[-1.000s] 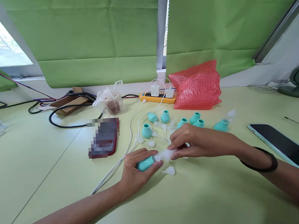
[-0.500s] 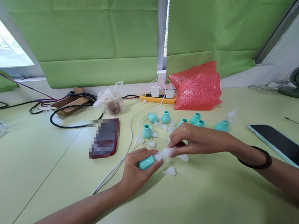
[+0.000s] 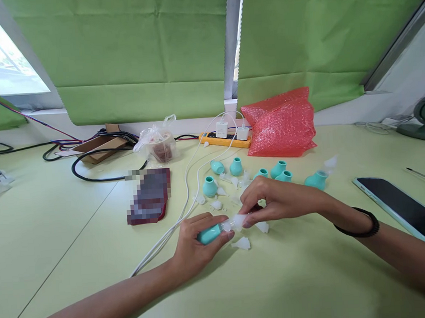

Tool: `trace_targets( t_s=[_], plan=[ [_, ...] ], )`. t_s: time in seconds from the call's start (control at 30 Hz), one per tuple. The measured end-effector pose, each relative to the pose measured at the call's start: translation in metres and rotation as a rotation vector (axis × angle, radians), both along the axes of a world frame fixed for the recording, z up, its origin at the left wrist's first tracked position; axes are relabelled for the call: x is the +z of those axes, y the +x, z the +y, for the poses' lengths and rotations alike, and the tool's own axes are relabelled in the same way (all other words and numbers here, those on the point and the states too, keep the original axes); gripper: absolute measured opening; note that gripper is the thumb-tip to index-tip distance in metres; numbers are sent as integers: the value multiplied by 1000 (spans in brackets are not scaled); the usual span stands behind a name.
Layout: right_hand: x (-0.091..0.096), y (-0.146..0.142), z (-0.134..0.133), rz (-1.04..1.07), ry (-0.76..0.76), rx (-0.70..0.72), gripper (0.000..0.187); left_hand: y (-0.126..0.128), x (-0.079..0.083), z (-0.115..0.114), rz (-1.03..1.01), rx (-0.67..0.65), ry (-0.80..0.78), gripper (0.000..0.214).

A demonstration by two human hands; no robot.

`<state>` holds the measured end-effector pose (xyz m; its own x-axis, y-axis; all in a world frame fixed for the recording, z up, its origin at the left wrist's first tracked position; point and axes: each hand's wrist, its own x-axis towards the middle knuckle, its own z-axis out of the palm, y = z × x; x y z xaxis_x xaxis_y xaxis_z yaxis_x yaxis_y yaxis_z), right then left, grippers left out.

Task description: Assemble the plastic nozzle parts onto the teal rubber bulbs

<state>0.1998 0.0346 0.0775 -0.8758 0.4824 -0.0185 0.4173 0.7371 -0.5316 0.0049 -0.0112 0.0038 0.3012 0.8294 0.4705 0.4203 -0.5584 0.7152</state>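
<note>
My left hand [image 3: 199, 239] is closed around a teal rubber bulb [image 3: 209, 234], which lies tilted in the fingers. A clear connector [image 3: 226, 225] sits at the bulb's mouth, and a whitish soft nozzle tip [image 3: 239, 221] meets its other end. My right hand [image 3: 265, 201] pinches that nozzle tip between thumb and fingers. On the table just below lies a loose white nozzle tip [image 3: 242, 244], with another [image 3: 262, 227] under the right hand. Beyond the hands stand several teal bulbs [image 3: 210, 186] among small clear and white parts [image 3: 216, 205].
A teal bulb with a nozzle [image 3: 315, 180] lies right of the others. Around are a red-edged phone [image 3: 150, 196], white cables [image 3: 186, 199], an orange power strip [image 3: 218, 140], a red bubble-wrap bag [image 3: 280, 126] and a light-framed phone [image 3: 399, 207].
My right hand has shifted slightly, and its wrist sits a little further left. The left hand has barely moved, still around the bulb, and the nozzle tip stays pinched.
</note>
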Motion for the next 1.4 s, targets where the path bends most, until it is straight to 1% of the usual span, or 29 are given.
trace_targets(
  t_s=[0.33,0.5,0.6,0.7,0.93,1.03,1.13,1.2,1.3,1.37,1.4],
  plan=[
    [-12,-1,13,68,-218,-14,33,-1,-6,1,2,16,63,19],
    [-15,-5,14,79,-313,-70,32,-1,-6,1,-1,15,70,19],
    [-16,-7,15,112,-368,-120,31,-2,-6,1,3,50,64,19],
    [-18,-8,16,136,-401,-144,31,-1,-5,1,2,80,64,18],
    [-19,-9,17,124,-447,-146,31,-1,-5,2,5,56,75,19],
    [-15,-10,15,120,-417,-159,31,-1,-4,2,0,72,72,19],
    [-9,-10,10,116,-355,-159,31,-1,-2,2,-39,71,62,17],
    [-6,-11,4,127,-295,-179,30,-1,0,1,-86,70,27,16],
    [0,-13,-7,196,-121,-247,29,-3,0,0,-157,83,-75,16],
    [5,-13,-14,256,8,-281,29,-5,-1,0,-187,53,-112,20],
    [8,-12,-17,283,51,-295,28,-6,-3,0,-198,20,-117,25]
  ],
)
